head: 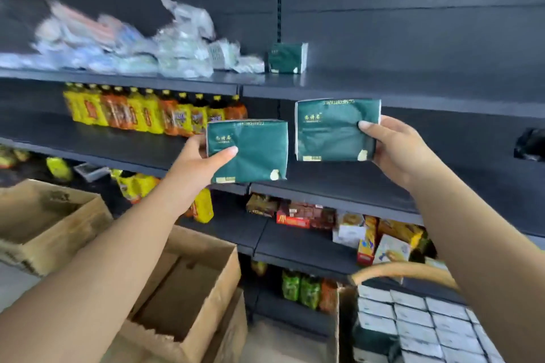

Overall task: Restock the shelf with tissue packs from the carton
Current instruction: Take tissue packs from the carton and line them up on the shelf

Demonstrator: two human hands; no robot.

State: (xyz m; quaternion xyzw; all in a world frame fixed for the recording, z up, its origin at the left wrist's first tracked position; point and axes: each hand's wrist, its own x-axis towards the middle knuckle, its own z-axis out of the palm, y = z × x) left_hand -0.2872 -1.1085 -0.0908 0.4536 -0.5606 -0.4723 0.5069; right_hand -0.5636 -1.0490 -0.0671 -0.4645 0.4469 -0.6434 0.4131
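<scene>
The right hand (395, 147) and left hand (197, 153) are each pinching a green tissue pack, the right-hand pack (336, 130) probably nearer the top shelf (383, 88) up-left.

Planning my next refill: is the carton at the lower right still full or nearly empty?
Still well stocked: the carton shows close rows of tissue packs near its top. Depth below cannot be told.

Dim shelving; upper-left goods perhaps motion-blurred; edges bowed.
</scene>
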